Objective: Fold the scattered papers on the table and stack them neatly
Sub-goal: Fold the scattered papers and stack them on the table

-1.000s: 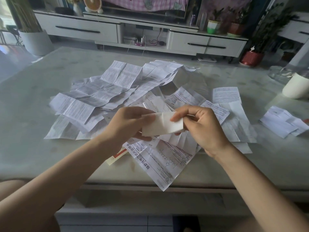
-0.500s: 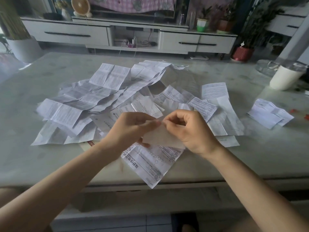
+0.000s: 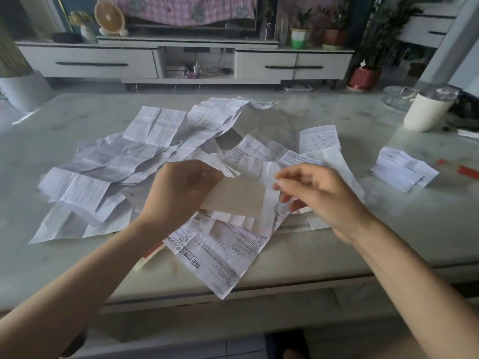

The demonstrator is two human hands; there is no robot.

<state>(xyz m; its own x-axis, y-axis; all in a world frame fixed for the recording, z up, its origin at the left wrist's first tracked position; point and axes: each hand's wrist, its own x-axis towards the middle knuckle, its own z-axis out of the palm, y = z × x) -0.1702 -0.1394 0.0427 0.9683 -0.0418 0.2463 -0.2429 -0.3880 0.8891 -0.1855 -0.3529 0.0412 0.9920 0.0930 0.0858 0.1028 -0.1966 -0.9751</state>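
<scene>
Counter [image 3: 64, 270]: pale marble-look top. It carries all the papers.

Scattered papers [image 3: 124, 164]: unfolded, creased printed sheets. They overlap in a loose heap that runs from the left half of the counter past its middle toward the far edge.

Left hand [image 3: 178, 195]: raised above the heap, near the middle of the counter. Its fingers and thumb are curled round the left end of a folded paper [image 3: 238, 199].

Folded paper: a narrow blank strip, held clear of the heap. It is roughly level, and its free end points toward the right edge.

Printed leaflet [image 3: 225, 255]: lies flat below the strip. One corner overhangs the near edge of the counter.

Right hand [image 3: 321, 198]: raised just beside the free end of the strip and holding nothing. Its fingers are loosely spread and slightly bent. Whether the fingertips [image 3: 278, 183] touch the strip cannot be told.

Folded stack [image 3: 404, 169]: a small pile of folded papers. It lies near the right edge, well apart from the heap.

White cup [image 3: 425, 114]: stands upright near the far right corner.

Red pieces [image 3: 467, 172]: lie at the right edge, beside the folded stack.
</scene>
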